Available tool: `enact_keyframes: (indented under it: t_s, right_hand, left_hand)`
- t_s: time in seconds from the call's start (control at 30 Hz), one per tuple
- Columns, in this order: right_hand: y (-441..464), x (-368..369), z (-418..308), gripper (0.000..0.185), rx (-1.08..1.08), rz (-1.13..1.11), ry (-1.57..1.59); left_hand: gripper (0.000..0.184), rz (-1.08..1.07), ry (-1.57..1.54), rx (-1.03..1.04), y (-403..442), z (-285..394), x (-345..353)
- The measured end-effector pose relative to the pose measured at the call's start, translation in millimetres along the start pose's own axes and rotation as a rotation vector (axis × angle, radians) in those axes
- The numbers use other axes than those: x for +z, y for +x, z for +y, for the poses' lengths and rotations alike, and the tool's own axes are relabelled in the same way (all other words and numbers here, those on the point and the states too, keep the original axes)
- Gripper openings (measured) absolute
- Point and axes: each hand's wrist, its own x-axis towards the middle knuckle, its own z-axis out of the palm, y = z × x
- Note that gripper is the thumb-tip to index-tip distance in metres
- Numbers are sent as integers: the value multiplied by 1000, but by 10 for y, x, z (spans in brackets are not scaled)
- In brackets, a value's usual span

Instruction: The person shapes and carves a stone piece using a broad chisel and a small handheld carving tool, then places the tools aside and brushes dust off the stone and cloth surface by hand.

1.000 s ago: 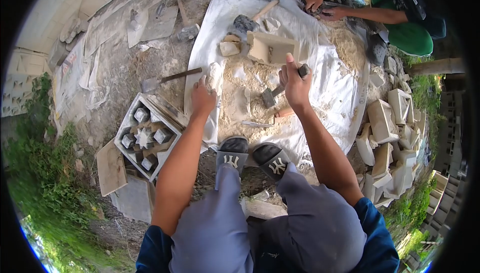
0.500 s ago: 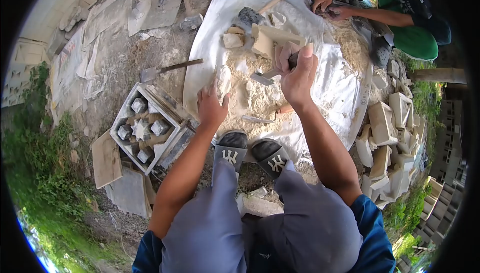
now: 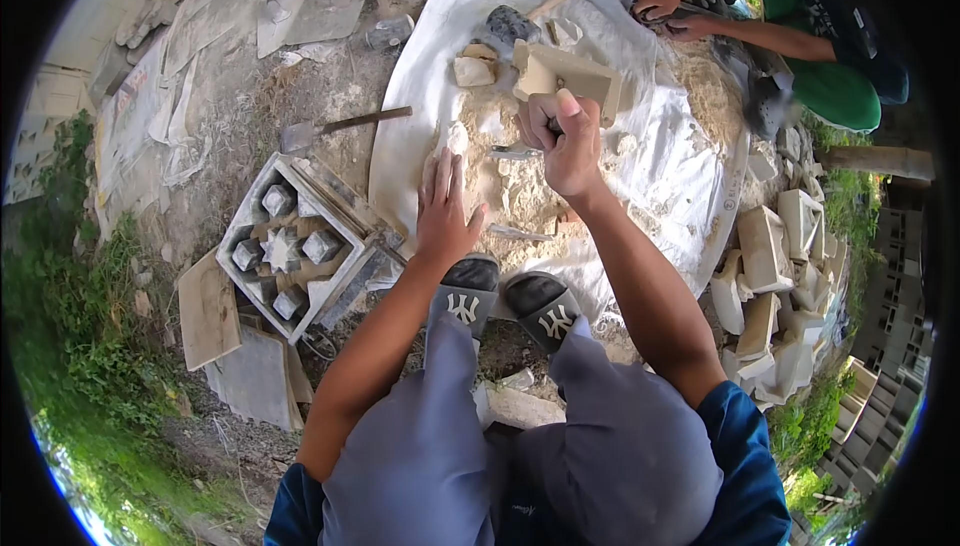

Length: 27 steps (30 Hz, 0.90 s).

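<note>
My left hand [image 3: 446,208] lies with fingers stretched forward against a narrow whitish piece [image 3: 457,138] on the dusty sheet. My right hand [image 3: 566,146] is closed in a fist around the handle of a hand tool with a flat metal blade [image 3: 514,153]; its exact kind is unclear. The blade points left over crumbled pale material [image 3: 525,196]. Just beyond the fist sits a cream angular block [image 3: 575,76] with a hollowed side. Another thin metal tool [image 3: 520,234] lies between my hands and my sandals.
A mallet [image 3: 515,24] and stone chunks [image 3: 475,68] lie farther up the white sheet [image 3: 400,106]. Left is a patterned mould [image 3: 290,251] and a long-handled tool [image 3: 345,126]. Cream blocks [image 3: 765,266] are piled right. Another person's hands [image 3: 665,11] work at upper right.
My right hand has moved left and slightly up, carrying the tool with it. My left hand has shifted slightly right, its fingers now on the whitish piece.
</note>
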Motion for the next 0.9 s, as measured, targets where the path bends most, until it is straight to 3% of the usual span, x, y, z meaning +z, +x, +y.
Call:
enact_keyframes:
  t_s: [0.1, 0.23, 0.33, 0.37, 0.4, 0.53, 0.6, 0.67, 0.7, 0.83, 0.9]
  right_hand:
    - [40, -40, 156, 57, 163, 56, -36]
    - [6, -38, -50, 54, -4, 12, -26]
    - [-7, -61, 145, 54, 16, 9, -36]
    - [2, -132, 146, 55, 156, 89, -92]
    - [52, -148, 88, 55, 147, 88, -92]
    - [-44, -194, -22, 55, 54, 76, -41]
    - [-163, -280, 80, 56, 100, 117, -211]
    - [-254, -388, 97, 58, 60, 93, -193]
    - [-276, -421, 89, 59, 57, 58, -170]
    - [-389, -419, 50, 64, 45, -9, -232]
    - [-431, -364, 26, 69, 34, -48, -297]
  left_hand:
    - [86, -15, 68, 34, 56, -13, 9]
    - [86, -35, 62, 14, -23, -29, 17]
    - [83, -18, 85, 35, -22, -24, 5]
    - [81, -6, 105, 45, 5, -22, 9]
    - [81, 1, 109, 51, 62, 2, 1]
    - [68, 51, 63, -25, 150, -50, -109]
    - [64, 74, 39, -49, 314, -172, -193]
    - [58, 51, -111, -235, 605, -376, -321]
    - [58, 52, -106, -230, 749, -501, -364]
    - [54, -40, 279, -200, 1041, -1310, -293]
    - [55, -109, 401, -185, 1052, -1378, -332]
